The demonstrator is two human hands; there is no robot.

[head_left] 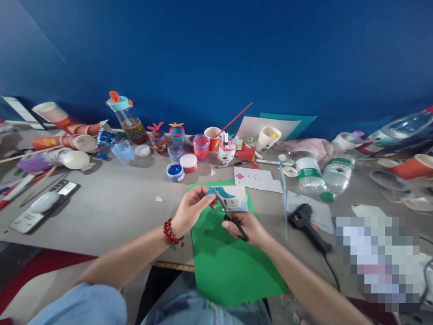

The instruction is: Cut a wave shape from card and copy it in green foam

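- The left hand (196, 205) pinches the left end of a barcode-printed card piece (238, 197), above the far part of a green sheet (230, 271).
- The right hand (248, 225) grips black-handled scissors (223, 206), whose blades cross the card's blue-printed area.
- For a clean cut, the left hand would do best to steer the card into the blades while the scissors keep one line; short snips suit a curve.
- The left fingertips sit close to the blade tips, so a grip farther back seems safer.
- Some left fingers hide behind the card, and the right fingers cover part of the handles; how far the blades are parted is unclear.
- The card's small print is unreadable.
- A pixelated patch (375, 262) masks the lower right.
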